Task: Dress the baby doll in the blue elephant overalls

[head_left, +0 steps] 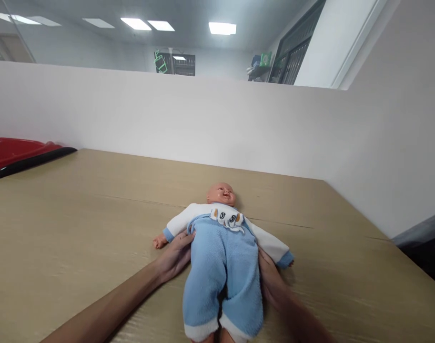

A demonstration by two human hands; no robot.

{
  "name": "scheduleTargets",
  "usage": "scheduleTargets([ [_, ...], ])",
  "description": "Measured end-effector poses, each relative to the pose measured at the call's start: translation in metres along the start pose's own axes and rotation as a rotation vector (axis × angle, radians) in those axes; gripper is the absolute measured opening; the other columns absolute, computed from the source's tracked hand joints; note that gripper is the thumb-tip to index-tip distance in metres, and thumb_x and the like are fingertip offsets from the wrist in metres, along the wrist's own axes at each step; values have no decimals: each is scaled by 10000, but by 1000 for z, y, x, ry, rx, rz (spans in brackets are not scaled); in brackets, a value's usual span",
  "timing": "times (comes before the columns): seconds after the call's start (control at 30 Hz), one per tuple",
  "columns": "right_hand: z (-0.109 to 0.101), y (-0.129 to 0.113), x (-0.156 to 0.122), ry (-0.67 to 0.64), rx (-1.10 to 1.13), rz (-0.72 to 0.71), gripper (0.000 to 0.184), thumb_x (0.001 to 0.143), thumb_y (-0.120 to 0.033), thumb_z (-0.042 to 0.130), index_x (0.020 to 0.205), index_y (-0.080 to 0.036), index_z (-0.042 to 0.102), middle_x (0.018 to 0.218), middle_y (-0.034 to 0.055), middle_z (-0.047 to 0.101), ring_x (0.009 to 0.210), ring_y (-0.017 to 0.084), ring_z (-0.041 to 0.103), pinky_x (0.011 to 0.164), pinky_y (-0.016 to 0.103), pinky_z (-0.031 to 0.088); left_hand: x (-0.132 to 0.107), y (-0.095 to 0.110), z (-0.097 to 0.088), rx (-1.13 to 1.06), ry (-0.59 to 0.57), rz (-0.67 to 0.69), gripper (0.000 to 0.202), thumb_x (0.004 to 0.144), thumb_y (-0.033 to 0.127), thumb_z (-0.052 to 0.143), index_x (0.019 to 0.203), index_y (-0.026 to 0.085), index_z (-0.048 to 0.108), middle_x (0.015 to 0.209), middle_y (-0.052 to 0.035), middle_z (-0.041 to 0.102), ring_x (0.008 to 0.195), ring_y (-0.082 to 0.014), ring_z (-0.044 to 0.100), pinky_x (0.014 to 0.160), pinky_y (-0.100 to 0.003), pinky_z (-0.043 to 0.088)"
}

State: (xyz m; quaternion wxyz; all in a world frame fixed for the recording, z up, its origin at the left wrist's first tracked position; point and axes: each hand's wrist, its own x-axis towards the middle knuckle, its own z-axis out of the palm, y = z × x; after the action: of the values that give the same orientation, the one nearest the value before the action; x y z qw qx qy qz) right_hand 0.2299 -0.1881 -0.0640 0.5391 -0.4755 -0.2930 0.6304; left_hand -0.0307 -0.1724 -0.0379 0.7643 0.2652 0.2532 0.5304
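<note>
A baby doll (221, 194) lies face up on the table, its head pointing away from me. It wears a white top with blue cuffs and an animal face patch (227, 219) on the chest. Light blue fleece trousers (222, 267) with white hems cover its legs. My left hand (176, 255) is closed on the trousers at the waist, thumb on the cloth and fingertips hidden. At the opposite hip my right hand (270, 278) grips the trousers' side, its fingers partly hidden behind the cloth and the doll's sleeve.
The brown table (96, 228) meets a white wall (167, 116) at the back. On the far left stands a red basin-like object (17, 150) with a black edge (35, 162). A window (113, 45) above the wall shows another room. Something dark (426, 252) sits beyond the table's right edge.
</note>
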Motion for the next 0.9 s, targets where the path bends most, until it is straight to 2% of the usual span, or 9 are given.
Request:
scheduleTargets([
  [0.17,4,-4,-5,-16,14,38,613,643,-665,911,1128,-305,809,1290,50,790,1424,334,585,1251,500,405,1,-8,-1,121,83,-45,316,810,320,899,1032,126,787,982,-128,826,1072,-320,754,1015,-386,526],
  [0.33,-4,0,-2,-26,8,60,579,736,-647,854,1188,-291,788,1318,50,778,1426,326,585,1240,492,423,-3,-8,-2,164,99,-104,343,870,367,838,1121,139,787,1042,-131,829,1133,-322,733,1017,-381,519],
  [0.43,-11,6,2,-32,-13,75,631,746,-650,847,1263,-298,761,1379,38,748,1425,327,585,1249,475,408,-2,-7,-2,151,43,-114,311,913,368,783,1155,173,779,1113,-108,822,1213,-309,697,1072,-376,486],
  [0.57,-13,8,3,-60,-16,77,629,773,-652,829,1298,-315,747,1419,32,724,1421,319,590,1234,448,428,-2,-1,-4,98,-51,-177,208,927,282,738,1107,187,781,1138,-91,815,1241,-288,682,1123,-363,445],
  [0.77,1,-4,-6,-23,-2,40,585,703,-676,872,1160,-316,811,1375,53,746,1502,338,497,1313,487,295,-8,3,4,-97,4,-204,92,808,150,748,898,146,767,924,-80,816,1033,-299,762,1089,-390,489],
  [0.83,5,-7,-8,-29,22,29,596,667,-678,897,1123,-303,820,1340,69,765,1528,334,462,1325,488,262,-9,2,7,-131,20,-210,58,800,162,756,857,157,766,852,-60,807,962,-295,774,1077,-399,505],
  [0.9,7,-7,-8,-34,68,38,606,622,-669,929,1092,-302,822,1330,72,770,1532,336,456,1332,499,242,-9,0,9,-126,28,-258,54,823,224,770,838,172,773,845,-57,809,973,-319,775,1066,-422,516],
])
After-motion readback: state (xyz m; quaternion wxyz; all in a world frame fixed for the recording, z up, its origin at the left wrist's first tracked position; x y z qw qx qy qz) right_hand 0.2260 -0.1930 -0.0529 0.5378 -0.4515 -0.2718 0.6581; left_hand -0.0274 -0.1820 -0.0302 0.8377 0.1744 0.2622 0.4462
